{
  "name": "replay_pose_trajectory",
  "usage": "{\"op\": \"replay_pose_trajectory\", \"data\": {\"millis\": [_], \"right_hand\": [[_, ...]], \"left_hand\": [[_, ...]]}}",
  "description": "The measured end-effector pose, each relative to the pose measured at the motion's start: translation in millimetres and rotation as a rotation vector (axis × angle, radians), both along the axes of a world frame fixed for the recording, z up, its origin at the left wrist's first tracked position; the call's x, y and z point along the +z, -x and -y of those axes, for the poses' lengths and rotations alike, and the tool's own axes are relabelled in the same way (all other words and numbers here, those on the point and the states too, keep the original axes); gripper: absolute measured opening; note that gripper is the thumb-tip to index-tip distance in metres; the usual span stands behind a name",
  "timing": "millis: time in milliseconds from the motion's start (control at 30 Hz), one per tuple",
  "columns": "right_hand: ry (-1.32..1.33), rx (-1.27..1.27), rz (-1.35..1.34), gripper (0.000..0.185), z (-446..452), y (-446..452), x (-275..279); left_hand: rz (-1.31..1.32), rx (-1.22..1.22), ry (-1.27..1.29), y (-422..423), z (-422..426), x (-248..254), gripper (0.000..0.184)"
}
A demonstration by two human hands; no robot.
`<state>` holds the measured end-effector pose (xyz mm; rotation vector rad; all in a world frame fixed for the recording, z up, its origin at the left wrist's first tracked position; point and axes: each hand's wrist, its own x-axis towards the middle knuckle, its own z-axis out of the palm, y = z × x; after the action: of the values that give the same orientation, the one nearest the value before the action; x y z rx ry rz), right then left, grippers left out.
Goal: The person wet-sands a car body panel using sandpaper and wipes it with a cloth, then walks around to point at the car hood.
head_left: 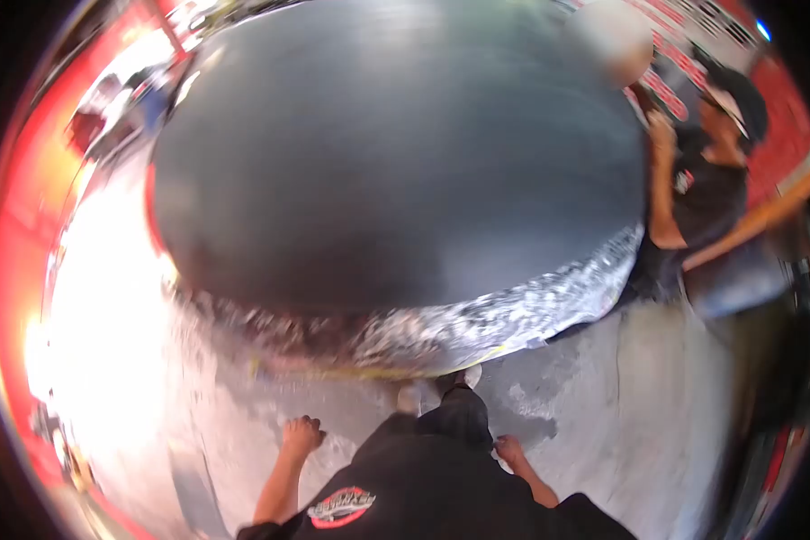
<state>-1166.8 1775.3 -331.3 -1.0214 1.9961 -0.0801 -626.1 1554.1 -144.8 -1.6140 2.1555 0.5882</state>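
A large dark, smooth panel [396, 162] fills the upper middle of the view, with crinkled silvery plastic sheeting [513, 315] along its near edge. My left hand [303, 434] hangs beside my body over the floor, its fingers curled; what it holds, if anything, is too small to tell. On the other side of my body is my right hand [510, 448], curled and partly blurred, with a small pale thing at its fingers. Neither hand touches the panel.
At the right a person in a dark shirt and cap [715, 180] stands at the panel's edge, one hand near it. Another person [121, 117] is blurred at the upper left. Grey floor [603, 414] lies around my feet. Bright light glares on the left.
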Motion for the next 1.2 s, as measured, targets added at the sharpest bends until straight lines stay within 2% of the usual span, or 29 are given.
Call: {"op": "replay_pose_trajectory", "data": {"millis": [33,133,167,200,233,267,367,467,500,567,667,733,767,833,967,1033,1100,1167,1200], "right_hand": [[0.004,-0.029,0.015,0.045,-2.1,-0.2,-2.7],[0.185,0.148,0.01,0.04,-5.6,0.1,5.4],[0.253,0.188,-0.005,0.038,-9.6,0.1,6.2],[0.2,0.187,-0.007,0.036,-7.7,0.3,10.6],[0.145,0.183,-0.013,0.033,-4.2,2.7,16.4],[0.089,0.178,-0.023,0.031,-6.2,8.6,20.0],[0.222,0.53,-0.129,0.031,-28.0,54.9,-41.4],[0.186,0.224,-0.037,0.027,-18.3,40.0,21.6],[0.236,0.148,-0.049,0.027,-22.8,36.5,23.2],[0.33,-0.018,-0.058,0.026,-48.1,36.3,-12.7],[0.221,-0.227,0.061,0.037,-94.0,15.7,-5.7],[0.216,0.064,-0.007,0.029,-152.7,9.9,-35.3],[0.23,0.213,-0.049,0.027,-181.3,13.7,-57.4],[0.149,0.864,-0.092,0.024,-258.3,24.1,-139.7],[0.102,0.804,0.026,0.022,-247.9,-9.7,-56.5],[0.117,0.759,0.031,0.022,-211.3,-21.6,-17.1],[0.142,0.73,0.015,0.022,-176.2,-35.7,14.3],[0.145,0.762,-0.078,0.022,-140.4,-33.5,-20.4],[0.095,0.658,-0.093,0.022,-123.2,-47.7,-1.9]], "left_hand": [[0.236,-0.102,-0.021,-33.8,-34.7,-31.6,0.031],[-0.175,0.633,-0.464,-85.2,-105.8,-51.7,0.029],[-0.141,0.386,-0.445,-132.2,-145.2,-110.6,0.031],[-0.099,0.13,-0.388,-172.3,-179.2,-156.8,0.034],[-0.067,-0.104,-0.301,-198.7,-203.3,-178.1,0.036],[0.11,0.687,-0.402,-167.4,-205.5,-135.1,0.044],[0.077,0.727,-0.251,-158.6,-240.1,-130.8,0.045],[-0.148,0.847,-0.187,-137.1,-260.4,-150.1,0.046],[-0.209,0.871,-0.194,-120.3,-262.2,-142.9,0.047],[-0.239,0.771,-0.194,-85.8,-268.4,-124.3,0.046],[-0.3,0.625,-0.258,-60.7,-293.4,-86.2,0.046],[-0.32,0.536,-0.296,-50.0,-301.2,-55.9,0.045],[-0.343,0.593,-0.273,-52.9,-308.7,-53.3,0.045],[-0.39,0.716,-0.226,-73.4,-334.6,-53.4,0.044],[-0.251,0.982,-0.023,-128.9,-408.2,-100.4,0.039],[-0.164,1.027,-0.135,-143.8,-439.1,-102.5,0.039],[-0.11,0.962,-0.306,-163.2,-473.6,-120.2,0.044],[-0.164,1.002,-0.309,-168.4,-503.6,-132.0,0.045],[-0.171,0.991,-0.297,-170.7,-514.8,-142.7,0.045]]}}
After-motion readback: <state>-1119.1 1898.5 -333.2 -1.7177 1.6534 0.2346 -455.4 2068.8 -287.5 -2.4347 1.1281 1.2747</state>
